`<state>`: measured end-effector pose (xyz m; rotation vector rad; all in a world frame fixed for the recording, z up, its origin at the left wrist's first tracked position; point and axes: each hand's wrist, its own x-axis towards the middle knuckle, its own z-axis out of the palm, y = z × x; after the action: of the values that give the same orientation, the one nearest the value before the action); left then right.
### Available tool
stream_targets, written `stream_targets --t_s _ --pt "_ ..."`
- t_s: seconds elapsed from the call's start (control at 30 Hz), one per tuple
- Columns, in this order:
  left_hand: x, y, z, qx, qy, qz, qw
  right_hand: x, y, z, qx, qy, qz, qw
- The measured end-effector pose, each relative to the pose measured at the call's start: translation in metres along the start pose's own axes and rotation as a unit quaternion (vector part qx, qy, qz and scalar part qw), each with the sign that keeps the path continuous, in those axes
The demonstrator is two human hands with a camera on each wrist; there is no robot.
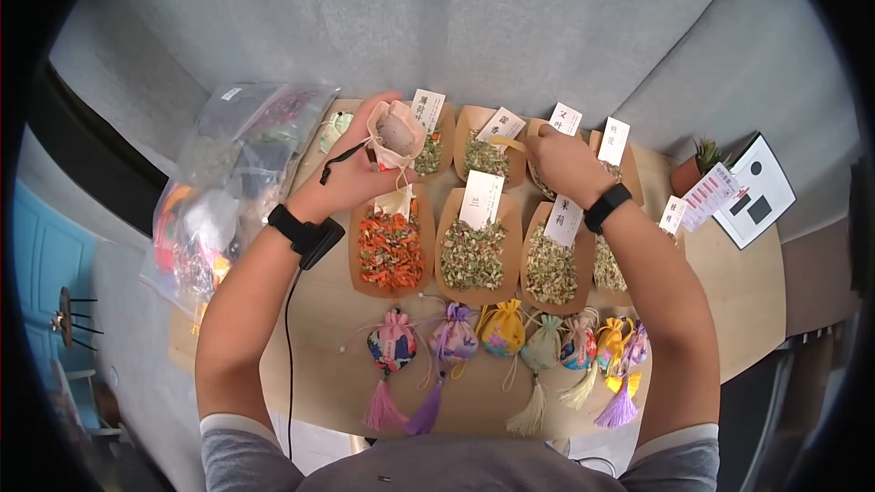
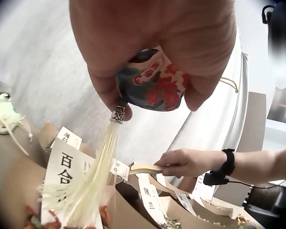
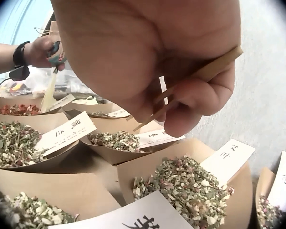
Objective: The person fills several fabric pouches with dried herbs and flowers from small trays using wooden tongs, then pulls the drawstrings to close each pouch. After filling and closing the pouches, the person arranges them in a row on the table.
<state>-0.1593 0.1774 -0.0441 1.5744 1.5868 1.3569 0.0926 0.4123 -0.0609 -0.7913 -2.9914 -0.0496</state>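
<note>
My left hand (image 1: 369, 159) grips a floral drawstring sachet (image 2: 155, 86) with its mouth spread upward in the head view. Below the sachet hangs a cream tassel (image 2: 97, 167). It overlaps a label card (image 2: 62, 167) at the tray of orange dried petals (image 1: 392, 251). Pale bamboo tongs (image 3: 209, 69) are pinched in my right hand (image 1: 561, 159), two thin arms showing in the right wrist view. Their tips reach over a back-row paper tray (image 1: 465, 118) of chopped dried herbs (image 3: 114, 140). Beside that hand stands another tray of herbs (image 3: 186, 186) with its own card (image 3: 231, 157).
In front lies a row of tasselled sachets, among them a pink one (image 1: 392, 342) and a yellow one (image 1: 501, 328). Clear plastic bags (image 1: 232, 173) lie at the left. A potted plant (image 1: 706, 155) and a white board (image 1: 756, 191) stand at the right, before a grey curtain (image 1: 456, 18).
</note>
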Motion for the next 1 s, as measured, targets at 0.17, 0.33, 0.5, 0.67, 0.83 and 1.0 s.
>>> stream_targets --t_s 0.17,0.33,0.5,0.67,0.83,1.0 --pt "0.006 -0.013 0.002 0.018 -0.031 0.007 0.999 0.012 0.005 0.016 -0.004 -0.002 -0.024 1.0" --pt "0.004 -0.024 0.005 -0.002 -0.025 0.01 1.0 0.013 0.003 0.005 0.028 -0.037 -0.018 0.999" --pt "0.009 -0.033 0.007 -0.005 -0.034 0.026 0.999 0.017 0.0 0.009 0.012 -0.028 0.001 1.0" --pt "0.01 -0.034 0.009 0.002 -0.038 0.025 0.999 0.012 -0.001 0.009 0.056 -0.051 -0.004 0.997" --pt "0.01 -0.031 0.012 -0.019 -0.043 0.001 0.999 0.001 -0.009 0.0 0.104 -0.055 -0.027 0.993" --pt "0.015 -0.034 0.017 -0.034 -0.059 -0.015 0.998 -0.002 -0.009 0.01 0.056 -0.019 -0.052 0.997"
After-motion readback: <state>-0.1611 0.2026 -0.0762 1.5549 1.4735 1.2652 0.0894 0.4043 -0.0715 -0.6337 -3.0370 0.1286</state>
